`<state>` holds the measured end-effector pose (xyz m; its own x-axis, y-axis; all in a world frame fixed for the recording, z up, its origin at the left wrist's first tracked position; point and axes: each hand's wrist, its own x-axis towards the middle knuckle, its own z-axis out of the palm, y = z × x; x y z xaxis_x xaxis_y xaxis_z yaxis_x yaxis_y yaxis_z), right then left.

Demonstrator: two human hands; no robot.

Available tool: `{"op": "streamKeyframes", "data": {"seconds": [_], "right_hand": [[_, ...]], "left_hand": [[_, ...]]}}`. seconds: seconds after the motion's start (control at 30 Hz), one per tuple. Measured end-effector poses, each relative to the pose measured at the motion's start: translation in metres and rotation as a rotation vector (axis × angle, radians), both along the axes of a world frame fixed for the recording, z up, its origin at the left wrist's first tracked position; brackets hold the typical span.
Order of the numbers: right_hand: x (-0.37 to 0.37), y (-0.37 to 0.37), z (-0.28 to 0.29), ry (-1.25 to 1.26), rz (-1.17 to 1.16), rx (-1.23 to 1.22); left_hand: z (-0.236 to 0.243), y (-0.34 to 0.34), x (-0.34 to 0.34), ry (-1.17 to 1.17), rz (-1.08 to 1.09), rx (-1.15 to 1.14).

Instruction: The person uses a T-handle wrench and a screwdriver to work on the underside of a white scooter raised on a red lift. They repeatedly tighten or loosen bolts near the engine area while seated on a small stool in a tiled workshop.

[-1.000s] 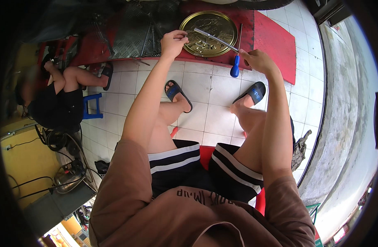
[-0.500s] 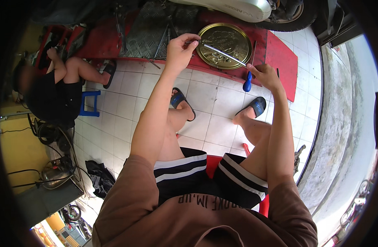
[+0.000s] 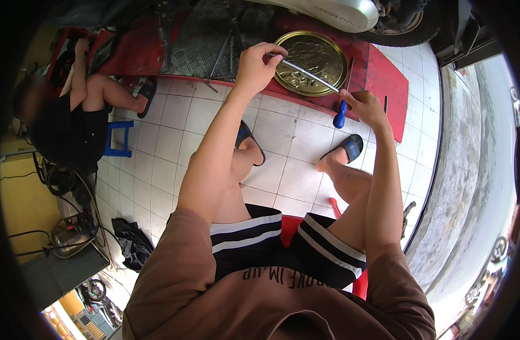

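left hand (image 3: 259,68): near the counter's front edge; thumb and fingers drawn together at the rod's far end; i cannot tell whether they grip it.
right hand (image 3: 366,107): clamped on the rod's near end, thumb and fingers closed.
hands: apart, the rod spanning the gap between them.
rod (image 3: 310,75): silver, slim, slanting down from left hand to right, above the tray.
tray (image 3: 315,50): round, gold, embossed, flat on the counter.
screwdriver (image 3: 340,116): just right of the tray, blue handle past the counter's edge, below the right hand's fingers.
counter (image 3: 387,85): low, red, with a ridged metal mat (image 3: 195,48) left of the tray.
motorcycle (image 3: 336,14): beyond the tray, partly in view.
co-worker (image 3: 64,133): far left, seated by a blue stool (image 3: 121,139).
floor (image 3: 271,133): white tiles.
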<state>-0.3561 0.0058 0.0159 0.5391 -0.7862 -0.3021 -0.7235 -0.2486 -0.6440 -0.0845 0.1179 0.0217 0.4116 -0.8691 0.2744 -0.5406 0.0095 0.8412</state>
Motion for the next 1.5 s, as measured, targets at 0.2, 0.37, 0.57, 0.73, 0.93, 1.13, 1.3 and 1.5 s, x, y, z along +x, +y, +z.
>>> {"op": "streamKeyframes", "data": {"seconds": [0.2,0.37,0.57,0.73,0.93,1.13,1.3,1.5], "right_hand": [[-0.002,0.0,0.002,0.023,-0.008,-0.005],[-0.001,0.0,0.001,0.037,-0.024,0.007],[-0.001,0.0,0.002,0.025,-0.039,0.015],[0.0,-0.001,0.002,0.036,-0.028,-0.003],[-0.005,-0.005,-0.002,0.074,0.005,0.014],[-0.009,-0.008,0.0,0.128,0.049,-0.065],[-0.006,-0.006,-0.001,0.095,0.046,-0.009],[0.007,0.002,-0.003,0.001,-0.003,0.116]], "left_hand": [[0.0,-0.002,-0.002,-0.051,-0.012,0.013],[-0.001,-0.003,0.0,0.002,0.013,0.01],[0.0,-0.002,0.0,0.005,0.008,-0.006],[0.0,-0.002,0.001,0.013,-0.016,0.03],[0.01,0.002,0.006,-0.016,-0.123,0.229],[0.011,0.008,0.016,0.173,-0.344,0.317],[0.005,0.005,0.013,0.327,-0.25,0.232],[0.008,0.001,0.013,0.533,-0.087,0.032]]}}
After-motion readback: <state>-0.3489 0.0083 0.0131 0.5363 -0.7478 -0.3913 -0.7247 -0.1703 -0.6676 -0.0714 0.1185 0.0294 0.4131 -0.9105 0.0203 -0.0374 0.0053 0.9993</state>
